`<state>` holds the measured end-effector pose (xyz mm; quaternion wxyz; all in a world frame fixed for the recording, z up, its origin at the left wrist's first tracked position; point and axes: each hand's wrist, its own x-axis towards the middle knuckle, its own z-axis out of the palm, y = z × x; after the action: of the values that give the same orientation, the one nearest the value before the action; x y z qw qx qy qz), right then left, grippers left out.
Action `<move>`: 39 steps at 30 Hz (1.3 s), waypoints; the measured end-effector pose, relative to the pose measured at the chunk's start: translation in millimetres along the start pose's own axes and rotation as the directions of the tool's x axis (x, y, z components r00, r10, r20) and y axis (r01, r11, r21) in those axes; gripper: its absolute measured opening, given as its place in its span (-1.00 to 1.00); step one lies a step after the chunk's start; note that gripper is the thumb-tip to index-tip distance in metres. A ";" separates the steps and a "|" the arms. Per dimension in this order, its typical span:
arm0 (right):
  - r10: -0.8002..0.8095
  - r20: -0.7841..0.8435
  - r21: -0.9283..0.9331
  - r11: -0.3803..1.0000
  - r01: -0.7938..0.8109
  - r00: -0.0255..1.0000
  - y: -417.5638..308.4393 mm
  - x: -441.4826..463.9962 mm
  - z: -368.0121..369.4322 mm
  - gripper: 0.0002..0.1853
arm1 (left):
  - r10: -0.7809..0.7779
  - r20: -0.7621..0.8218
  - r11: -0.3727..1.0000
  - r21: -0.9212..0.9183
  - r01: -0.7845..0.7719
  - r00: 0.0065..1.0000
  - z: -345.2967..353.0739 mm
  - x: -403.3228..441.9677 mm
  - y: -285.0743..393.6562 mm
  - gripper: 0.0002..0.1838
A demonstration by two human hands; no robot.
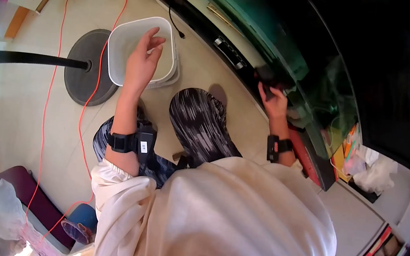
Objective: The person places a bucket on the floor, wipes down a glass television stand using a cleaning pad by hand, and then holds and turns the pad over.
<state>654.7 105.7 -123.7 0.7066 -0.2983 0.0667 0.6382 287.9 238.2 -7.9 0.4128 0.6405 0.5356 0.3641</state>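
My left hand (144, 61) hovers over a white square bucket (113, 58), its fingers loosely bent and apart, with nothing in them. At the low glass-topped TV stand (311, 92), my right hand (275, 105) has its thumb and fingers closed around a small black object (269, 92). This object is dark against the shelf, and its kind cannot be made out. Just beyond it lies a black box-like device (230, 53) with silver buttons on the stand's front.
A round grey base (81, 69) with a black pole stands beside the bucket. Red cords (52, 89) run across the tiled floor (27, 116). A black plug cable (175, 26) hangs from the stand. Plastic bags (376, 174) lie at the right, and a blue container (80, 220) sits lower left.
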 end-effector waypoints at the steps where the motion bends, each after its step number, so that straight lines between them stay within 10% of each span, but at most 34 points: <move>1: 0.025 -0.012 -0.092 0.995 -0.026 1.000 -6.8 -11.5 -15.8 -0.52 | -0.006 -0.004 1.000 -0.007 0.006 1.000 -0.3 -1.6 -1.1 -0.57; 14: 0.205 -0.498 -0.484 0.741 -0.466 0.843 75.8 45.4 -54.2 -0.43 | -0.041 -0.045 0.996 -0.085 0.037 0.998 -4.3 -7.1 11.8 -0.55; 18: 0.007 -0.298 -0.903 0.321 -0.284 0.955 125.7 115.6 -8.2 -0.42 | -0.088 -0.106 0.984 -0.163 0.070 0.990 -13.5 -8.6 22.6 -0.53; 19: -0.031 0.107 -0.993 -0.057 0.105 0.994 133.4 153.7 -16.0 -0.45 | -0.092 -0.140 0.978 -0.197 0.064 0.986 -15.6 -8.2 23.8 -0.54; 20: -0.119 0.392 -0.902 -0.246 0.356 0.912 146.4 166.8 13.1 -0.50 | -0.095 -0.172 0.971 -0.232 0.054 0.981 -18.2 -8.0 24.4 -0.54; 25: 0.070 0.811 -0.338 -0.754 0.564 0.581 187.4 237.2 140.8 -0.59 | -0.125 -0.185 0.959 -0.275 0.071 0.975 -24.1 -9.1 27.8 -0.54; 29: 0.402 0.799 0.098 -0.821 0.562 0.447 209.8 293.7 153.0 -0.76 | -0.196 -0.154 0.957 -0.245 0.155 0.968 -23.8 -7.4 29.7 -0.53; 33: 0.563 0.627 0.458 -0.825 0.331 0.538 200.8 300.0 118.2 -0.74 | -0.107 -0.196 0.985 -0.152 0.077 0.975 -21.8 -7.2 18.3 -0.50; 39: 0.601 0.521 0.467 -0.795 0.386 0.607 156.0 248.1 66.7 -0.77 | -0.169 -0.175 0.971 -0.198 0.133 0.970 -23.8 -12.5 26.3 -0.51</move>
<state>532.5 354.5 -239.8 0.1347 0.4219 0.8739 0.2003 274.4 226.9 25.3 0.4439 0.5190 0.5838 0.4391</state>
